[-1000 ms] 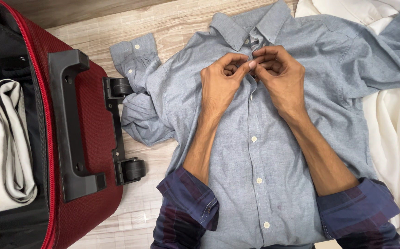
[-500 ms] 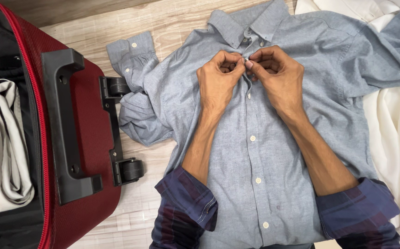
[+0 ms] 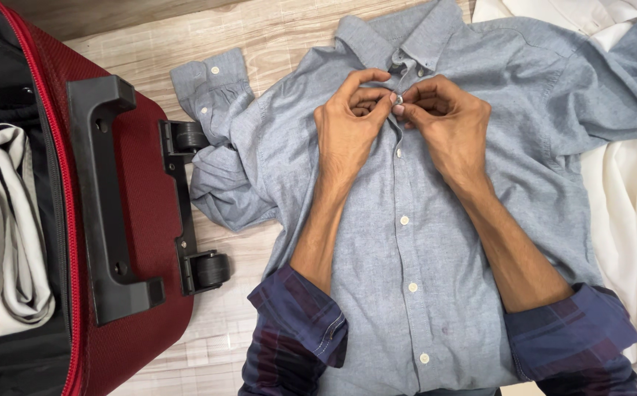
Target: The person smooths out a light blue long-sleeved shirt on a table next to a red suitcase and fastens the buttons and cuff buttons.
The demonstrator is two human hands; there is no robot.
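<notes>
A light blue button-up shirt [image 3: 436, 242] lies face up on a wooden floor, collar away from me. My left hand [image 3: 348, 128] and my right hand [image 3: 443, 125] meet at its placket just below the collar. Both pinch the cloth around a small white button [image 3: 398, 99] between thumbs and fingertips. Lower buttons down the front look fastened. The shirt's left sleeve is bunched with its cuff [image 3: 212, 77] pointing up.
An open red suitcase [image 3: 135, 220] lies at the left, with black handle [image 3: 102, 198], wheels [image 3: 212, 270] and folded pale clothes [image 3: 3, 235] inside. A cream garment [image 3: 626, 213] lies under the shirt at the right. Wooden floor [image 3: 223, 308] shows between suitcase and shirt.
Both hands stayed at the top of the placket with small finger shifts. The white button now shows between the fingertips.
</notes>
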